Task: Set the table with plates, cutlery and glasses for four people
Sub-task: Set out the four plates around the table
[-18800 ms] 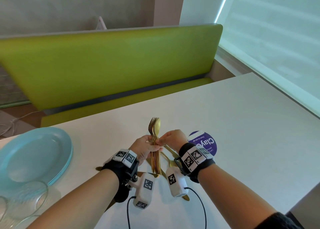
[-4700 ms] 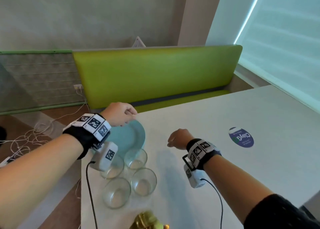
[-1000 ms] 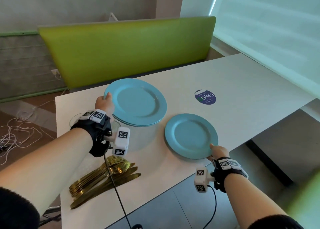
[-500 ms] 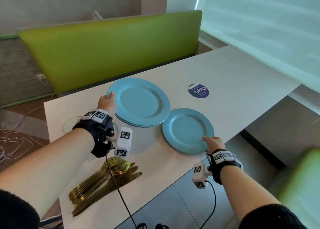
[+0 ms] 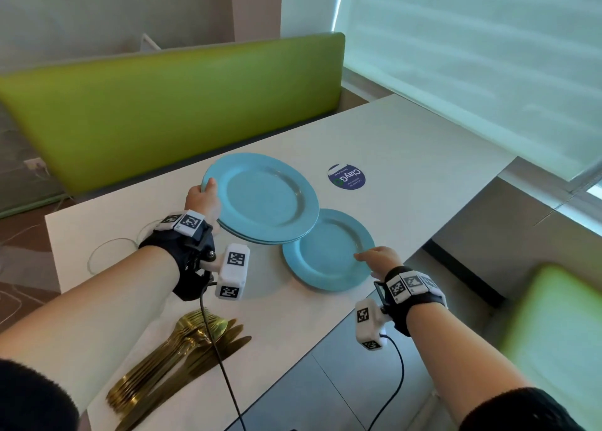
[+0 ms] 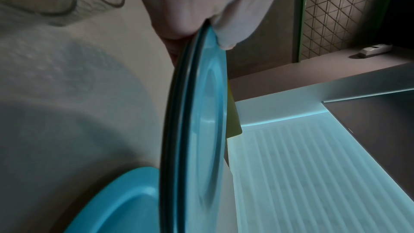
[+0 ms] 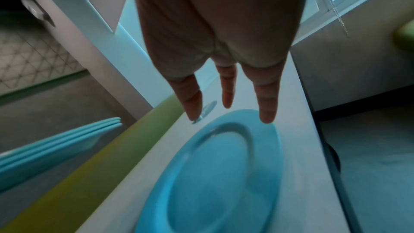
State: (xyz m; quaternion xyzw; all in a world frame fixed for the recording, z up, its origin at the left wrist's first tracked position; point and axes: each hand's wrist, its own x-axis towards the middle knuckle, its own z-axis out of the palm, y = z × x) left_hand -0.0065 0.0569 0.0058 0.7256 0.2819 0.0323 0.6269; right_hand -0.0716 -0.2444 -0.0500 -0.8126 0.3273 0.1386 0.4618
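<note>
Head view: left hand [image 5: 202, 199] grips stacked glossy blue plates [image 5: 264, 199]; right hand [image 5: 379, 261], fingers straight, holds nothing.

Black wrist straps [image 5: 192, 261] with checkered marker tags, white camera pods, black cables, dark sleeves

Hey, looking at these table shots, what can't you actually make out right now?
- Glasses: head view, mostly behind the left hand and its wrist camera; their number is unclear.
- Gold cutlery: head view, piled together and crossed by a cable, so no count by kind.
- Plate stack: left wrist view is edge-on and dim; exact number uncertain.
- Right hand over the single plate: right wrist view too blurred to confirm contact.
</note>
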